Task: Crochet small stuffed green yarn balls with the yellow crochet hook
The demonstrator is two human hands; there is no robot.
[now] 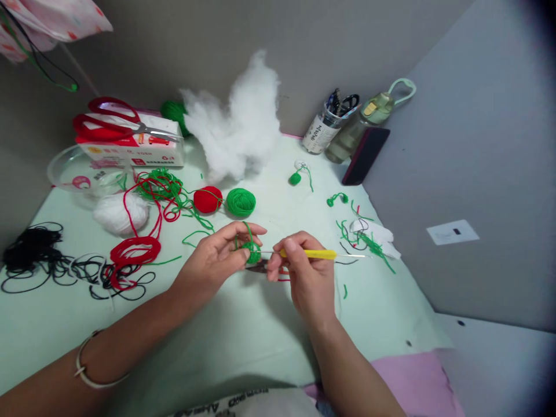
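Observation:
My left hand (219, 249) pinches a small round piece of green crochet work (252, 252), and a strand of green yarn runs up over its fingers. In my right hand (304, 269) is a crochet hook (313, 254) with a yellow handle, its thin metal shaft pointing left and touching the green piece. Whether the hook's tip is inside a stitch is too small to tell. Beyond my left hand sit a green yarn ball (241, 202) and a red yarn ball (208, 200). Partly hidden beneath my hands lies a dark-bladed tool (257, 268) with reddish parts.
White stuffing (238, 121) stands at the back. Left are red-handled scissors (117, 123) on a tissue pack (143, 153), white yarn (121, 213) and tangled black cord (35, 249). Right are a pen cup (321, 132), a bottle (358, 130), a phone (367, 156) and green yarn scraps (376, 246).

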